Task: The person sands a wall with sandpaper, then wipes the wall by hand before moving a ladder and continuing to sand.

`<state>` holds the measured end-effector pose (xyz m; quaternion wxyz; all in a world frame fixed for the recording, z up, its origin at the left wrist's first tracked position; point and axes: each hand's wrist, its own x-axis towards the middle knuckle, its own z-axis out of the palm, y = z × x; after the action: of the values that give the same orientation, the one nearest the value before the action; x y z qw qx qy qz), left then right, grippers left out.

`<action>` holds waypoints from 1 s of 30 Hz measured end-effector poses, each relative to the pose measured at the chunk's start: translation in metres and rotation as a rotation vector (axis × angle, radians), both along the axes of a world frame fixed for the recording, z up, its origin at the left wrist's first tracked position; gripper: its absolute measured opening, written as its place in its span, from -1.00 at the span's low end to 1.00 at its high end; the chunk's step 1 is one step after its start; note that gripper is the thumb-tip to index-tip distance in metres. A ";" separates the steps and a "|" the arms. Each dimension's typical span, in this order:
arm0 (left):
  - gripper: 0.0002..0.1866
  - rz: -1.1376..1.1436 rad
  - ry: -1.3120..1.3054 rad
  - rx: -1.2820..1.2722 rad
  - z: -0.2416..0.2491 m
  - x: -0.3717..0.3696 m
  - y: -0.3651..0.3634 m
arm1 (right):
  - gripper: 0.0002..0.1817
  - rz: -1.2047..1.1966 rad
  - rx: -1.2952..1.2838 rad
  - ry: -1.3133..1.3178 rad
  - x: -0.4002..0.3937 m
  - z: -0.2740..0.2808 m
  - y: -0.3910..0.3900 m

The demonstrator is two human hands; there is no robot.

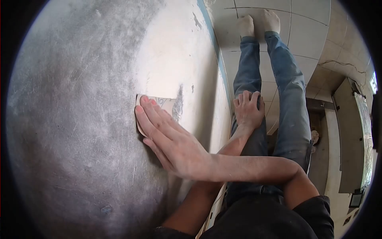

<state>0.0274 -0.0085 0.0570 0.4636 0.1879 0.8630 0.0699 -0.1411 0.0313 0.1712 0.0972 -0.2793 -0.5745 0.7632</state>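
My right hand (pixel 171 139) lies across my body with its fingers extended and together, pressing a piece of sandpaper (pixel 167 104) flat against the wall (pixel 79 119). The sandpaper's pale back faces me and carries blue marks; most of it is under my fingers. Around it the wall is scuffed grey on one side and whitish on the other, with a dark rough patch just beside the sheet. My left hand (pixel 250 109) rests on my jeans near the knee, holding nothing, its fingers apart and bent over the leg. The right forearm crosses above the left arm.
My legs (pixel 280 79) stretch out over the tiled floor (pixel 302 36), feet bare, close along the wall. A blue strip (pixel 213 32) edges the wall near the floor. To the right are a thin cable (pixel 344 63) and a long grey panel (pixel 348 131).
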 end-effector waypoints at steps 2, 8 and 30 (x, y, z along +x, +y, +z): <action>-0.72 0.006 -0.022 -0.032 -0.001 0.000 0.002 | -0.41 -0.010 0.023 -0.026 -0.008 -0.012 0.005; -0.73 0.011 -0.028 -0.046 0.001 0.000 0.002 | -0.40 -0.042 0.032 -0.144 -0.037 -0.039 0.024; -0.73 -0.029 0.008 -0.053 -0.001 0.006 0.000 | -0.41 0.054 0.151 -0.206 -0.038 -0.060 0.015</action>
<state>0.0332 -0.0089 0.0564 0.4657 0.1882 0.8638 0.0396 -0.1790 0.0464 0.1110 0.0379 -0.3326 -0.6446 0.6873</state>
